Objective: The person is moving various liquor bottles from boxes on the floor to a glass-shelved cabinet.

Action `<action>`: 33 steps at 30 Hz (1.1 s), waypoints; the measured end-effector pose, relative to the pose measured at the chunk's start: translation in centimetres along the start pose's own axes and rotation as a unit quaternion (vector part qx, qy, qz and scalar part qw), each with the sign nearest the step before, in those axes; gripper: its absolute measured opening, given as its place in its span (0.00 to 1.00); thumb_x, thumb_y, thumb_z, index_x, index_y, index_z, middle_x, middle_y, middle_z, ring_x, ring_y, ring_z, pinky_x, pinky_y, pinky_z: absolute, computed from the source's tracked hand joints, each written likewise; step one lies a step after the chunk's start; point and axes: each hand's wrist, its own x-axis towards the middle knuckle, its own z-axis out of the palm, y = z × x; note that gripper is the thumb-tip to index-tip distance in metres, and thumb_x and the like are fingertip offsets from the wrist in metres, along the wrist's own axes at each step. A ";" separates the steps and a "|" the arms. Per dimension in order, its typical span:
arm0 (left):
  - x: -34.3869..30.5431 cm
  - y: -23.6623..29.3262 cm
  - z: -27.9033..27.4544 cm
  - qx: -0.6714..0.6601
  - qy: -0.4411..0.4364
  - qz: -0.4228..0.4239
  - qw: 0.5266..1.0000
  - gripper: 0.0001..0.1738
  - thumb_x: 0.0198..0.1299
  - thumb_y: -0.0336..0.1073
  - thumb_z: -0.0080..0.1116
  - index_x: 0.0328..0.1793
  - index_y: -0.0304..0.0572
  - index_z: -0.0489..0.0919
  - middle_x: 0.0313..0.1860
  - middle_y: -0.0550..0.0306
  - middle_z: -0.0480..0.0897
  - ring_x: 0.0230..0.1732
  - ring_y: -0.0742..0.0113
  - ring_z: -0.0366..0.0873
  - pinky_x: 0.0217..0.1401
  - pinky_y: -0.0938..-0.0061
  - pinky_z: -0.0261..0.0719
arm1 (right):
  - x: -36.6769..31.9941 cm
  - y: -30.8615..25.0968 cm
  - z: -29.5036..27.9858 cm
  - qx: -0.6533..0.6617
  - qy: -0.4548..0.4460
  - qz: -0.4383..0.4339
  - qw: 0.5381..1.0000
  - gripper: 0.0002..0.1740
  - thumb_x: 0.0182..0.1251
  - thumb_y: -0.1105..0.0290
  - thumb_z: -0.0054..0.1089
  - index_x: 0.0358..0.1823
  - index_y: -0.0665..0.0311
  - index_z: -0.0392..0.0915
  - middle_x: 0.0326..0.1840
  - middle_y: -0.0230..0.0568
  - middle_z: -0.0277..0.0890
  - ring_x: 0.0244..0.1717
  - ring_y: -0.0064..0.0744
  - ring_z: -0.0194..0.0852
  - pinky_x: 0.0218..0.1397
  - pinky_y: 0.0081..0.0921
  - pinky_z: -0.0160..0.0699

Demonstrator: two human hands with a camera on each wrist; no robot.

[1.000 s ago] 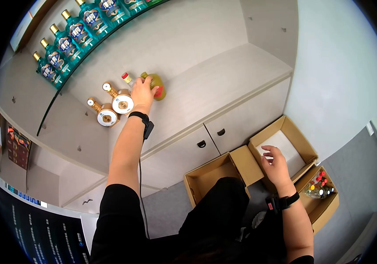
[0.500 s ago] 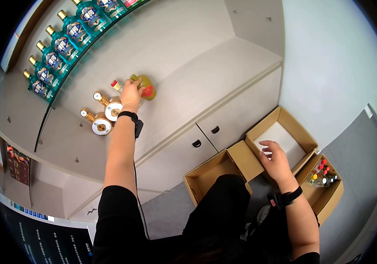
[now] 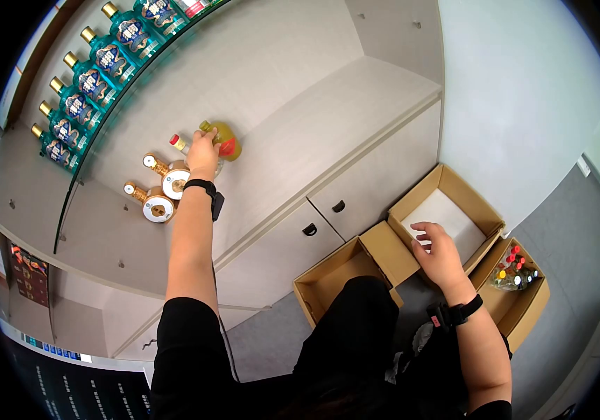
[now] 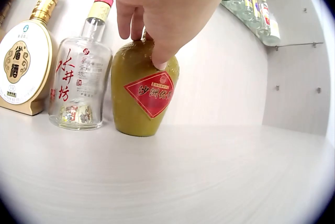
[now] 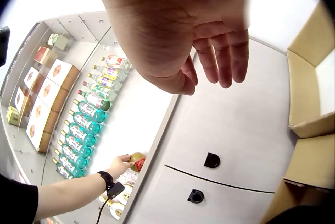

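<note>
My left hand [image 3: 203, 155] grips an olive-green bottle [image 3: 226, 141] with a red diamond label by its top, on the cabinet surface. In the left wrist view the bottle [image 4: 140, 95] stands upright, fingers behind its neck and thumb on its shoulder. Close beside it is a clear glass bottle [image 4: 81, 85] with a red cap, then a white-and-gold round bottle [image 4: 26, 64]. My right hand [image 3: 440, 255] hangs over the cardboard boxes with relaxed, slightly bent fingers, holding nothing; the right wrist view shows this hand [image 5: 183, 35] from the palm side.
Teal bottles [image 3: 78, 105] line a glass shelf above. An open box [image 3: 489, 210] with a white sheet inside, another open box [image 3: 303, 294] and a box [image 3: 524, 325] of small bottles stand on the floor. Cabinet doors [image 3: 377, 175] have black handles.
The head view has shifted, so the shelf and bottles appear further left and slightly lower. My left hand stays at the olive bottle; the right hand stays over the boxes.
</note>
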 end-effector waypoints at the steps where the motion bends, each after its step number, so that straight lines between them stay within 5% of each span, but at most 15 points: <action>1: 0.0 0.1 -0.1 -0.003 -0.001 0.001 1.000 0.28 0.59 0.37 0.69 0.68 0.58 0.80 0.59 0.52 0.77 0.57 0.49 0.80 0.60 0.58 0.81 | 0.0 0.0 0.0 -0.001 0.000 0.000 1.000 0.17 0.65 0.76 0.62 0.55 0.63 0.79 0.52 0.48 0.79 0.47 0.40 0.82 0.49 0.32 0.84; 6: 0.4 -1.9 2.8 0.040 0.031 0.098 0.994 0.24 0.59 0.37 0.67 0.62 0.40 0.80 0.56 0.41 0.81 0.59 0.43 0.79 0.63 0.54 0.78 | 0.2 1.5 0.7 -0.011 -0.007 -0.012 1.000 0.21 0.63 0.73 0.61 0.59 0.62 0.79 0.54 0.52 0.80 0.53 0.51 0.81 0.57 0.40 0.81; 9: 0.5 -2.0 4.4 -0.056 0.008 0.131 0.990 0.30 0.57 0.42 0.70 0.62 0.30 0.78 0.56 0.36 0.82 0.61 0.39 0.77 0.65 0.53 0.76 | 0.4 1.5 0.5 -0.054 -0.036 -0.030 0.997 0.22 0.62 0.71 0.62 0.59 0.60 0.78 0.56 0.52 0.80 0.59 0.54 0.77 0.62 0.44 0.78; 10: 0.7 -1.7 4.8 -0.099 -0.027 0.095 0.990 0.37 0.57 0.43 0.70 0.70 0.29 0.72 0.60 0.33 0.80 0.63 0.35 0.75 0.68 0.51 0.73 | 0.7 2.4 1.4 -0.058 -0.025 -0.025 0.998 0.22 0.62 0.70 0.62 0.58 0.60 0.78 0.56 0.51 0.80 0.59 0.55 0.77 0.62 0.44 0.78; 11: 1.9 -4.1 8.7 -0.025 0.028 0.093 0.995 0.44 0.58 0.46 0.70 0.78 0.35 0.65 0.69 0.29 0.73 0.71 0.34 0.69 0.74 0.52 0.68 | 0.7 2.3 1.5 -0.065 -0.015 -0.038 0.997 0.21 0.62 0.69 0.63 0.57 0.60 0.78 0.53 0.52 0.80 0.57 0.56 0.78 0.61 0.45 0.78; 13: 1.0 -2.8 10.4 -0.014 0.073 0.123 0.990 0.44 0.62 0.46 0.67 0.81 0.42 0.62 0.76 0.28 0.65 0.78 0.34 0.60 0.79 0.54 0.61 | 0.8 1.9 1.5 -0.064 -0.020 -0.022 0.997 0.19 0.62 0.68 0.62 0.56 0.60 0.78 0.51 0.52 0.79 0.53 0.55 0.80 0.58 0.45 0.79; 20: -12.6 16.6 -0.7 -0.251 0.003 0.241 0.938 0.35 0.66 0.35 0.63 0.79 0.47 0.67 0.79 0.39 0.64 0.81 0.43 0.58 0.81 0.56 0.58 | 0.6 1.4 0.2 -0.078 -0.003 -0.016 0.997 0.17 0.64 0.69 0.62 0.54 0.61 0.80 0.48 0.49 0.80 0.51 0.47 0.82 0.56 0.40 0.82; 26: -22.9 27.4 -5.6 -0.456 -0.191 0.254 0.831 0.21 0.62 0.28 0.63 0.62 0.40 0.79 0.61 0.47 0.77 0.65 0.49 0.74 0.70 0.63 0.70 | 1.8 1.2 -5.2 -0.070 0.045 -0.001 0.997 0.16 0.65 0.70 0.63 0.53 0.65 0.81 0.50 0.51 0.83 0.49 0.44 0.85 0.55 0.36 0.83; 29: -26.6 30.3 -5.3 -0.523 -0.202 0.267 0.784 0.14 0.62 0.28 0.63 0.54 0.41 0.84 0.50 0.49 0.79 0.53 0.52 0.79 0.58 0.67 0.76 | 1.6 2.8 -9.3 -0.100 0.070 -0.004 0.993 0.15 0.67 0.70 0.62 0.53 0.66 0.82 0.48 0.49 0.86 0.48 0.40 0.87 0.54 0.33 0.84; 33: -30.0 32.1 -5.1 -0.577 -0.243 0.249 0.739 0.10 0.62 0.25 0.61 0.49 0.40 0.86 0.41 0.52 0.82 0.44 0.54 0.81 0.49 0.68 0.79 | -0.2 8.7 -14.9 -0.132 0.083 0.109 0.982 0.15 0.66 0.67 0.62 0.51 0.65 0.83 0.46 0.47 0.87 0.48 0.42 0.87 0.54 0.37 0.85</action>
